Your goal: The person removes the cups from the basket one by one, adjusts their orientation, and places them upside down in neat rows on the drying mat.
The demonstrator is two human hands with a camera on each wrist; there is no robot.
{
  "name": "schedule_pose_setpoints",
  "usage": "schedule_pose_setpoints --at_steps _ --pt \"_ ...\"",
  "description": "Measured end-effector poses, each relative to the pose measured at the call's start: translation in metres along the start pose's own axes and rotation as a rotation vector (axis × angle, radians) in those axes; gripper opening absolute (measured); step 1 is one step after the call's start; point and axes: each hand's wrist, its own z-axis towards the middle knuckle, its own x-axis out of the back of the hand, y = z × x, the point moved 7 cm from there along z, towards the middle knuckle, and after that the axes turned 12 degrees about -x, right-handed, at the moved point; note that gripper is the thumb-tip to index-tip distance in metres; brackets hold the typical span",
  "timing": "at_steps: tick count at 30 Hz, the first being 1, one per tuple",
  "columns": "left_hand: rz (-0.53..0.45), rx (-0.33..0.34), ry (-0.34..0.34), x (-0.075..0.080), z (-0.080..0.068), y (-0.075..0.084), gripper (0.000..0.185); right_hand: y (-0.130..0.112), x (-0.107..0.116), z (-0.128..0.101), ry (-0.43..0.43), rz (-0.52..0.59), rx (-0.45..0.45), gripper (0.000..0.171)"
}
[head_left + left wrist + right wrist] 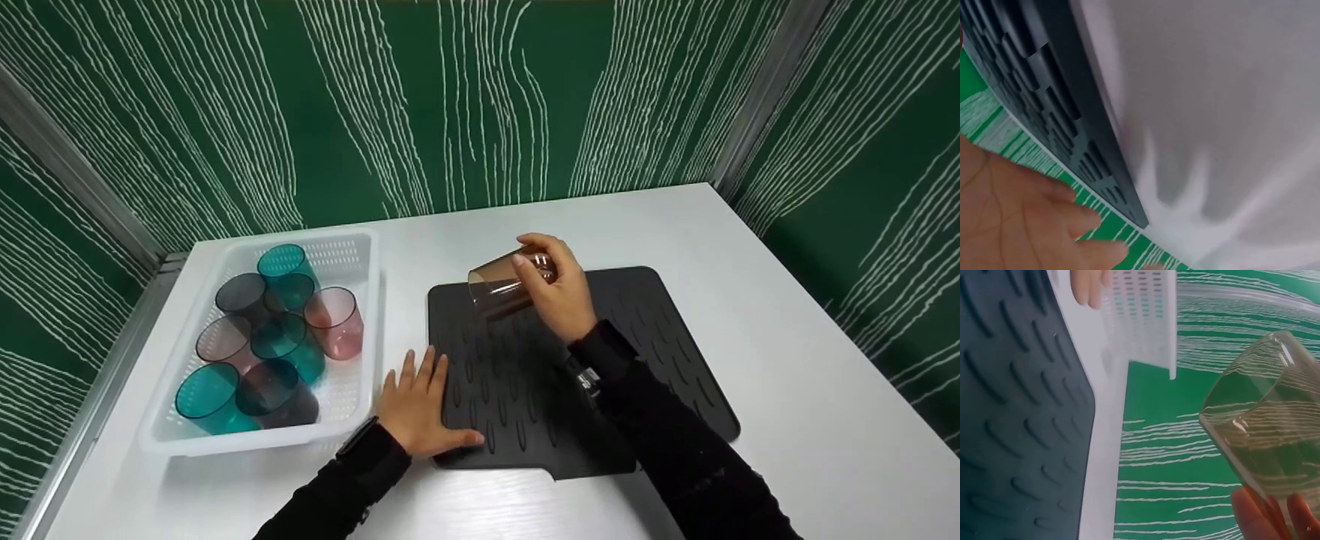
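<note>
My right hand [564,304] grips a clear brown tumbler [493,279] near its base, above the far part of a black ridged drying mat [660,337]. The tumbler lies nearly on its side, mouth toward the left. In the right wrist view, fingers hold the tumbler [1275,422] from below, and nothing shows inside it. My left hand [414,414] is spread at the mat's near left edge, fingers straight and thumb over the mat's corner. The left wrist view shows its palm [1010,214] beside the raised-looking ridged mat [1092,152].
A white perforated plastic basket [375,300] stands left of the mat. Several tumblers stand in it: teal ones [206,394], pink ones [341,330] and dark grey ones [241,292]. Green panels with white lines [495,97] enclose the white table [795,337] at the back and sides.
</note>
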Motion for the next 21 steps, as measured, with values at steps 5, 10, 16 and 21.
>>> schedule_pose_setpoints --at_steps 5,10,16,21 --pt "-0.021 0.007 -0.076 -0.004 0.0 0.001 0.121 0.009 -0.003 0.008 0.005 -0.133 -0.015 0.038" --pt "0.002 0.018 -0.114 -0.009 0.0 0.002 0.122 0.014 -0.013 0.014 -0.029 -0.318 -0.009 0.044" --pt "0.036 0.024 -0.121 -0.012 0.0 0.002 0.124 0.02 -0.04 0.025 -0.076 -0.453 0.005 0.052" --pt "0.049 0.024 -0.092 -0.012 -0.002 0.001 0.125 0.032 -0.067 0.028 -0.108 -0.529 0.009 0.054"
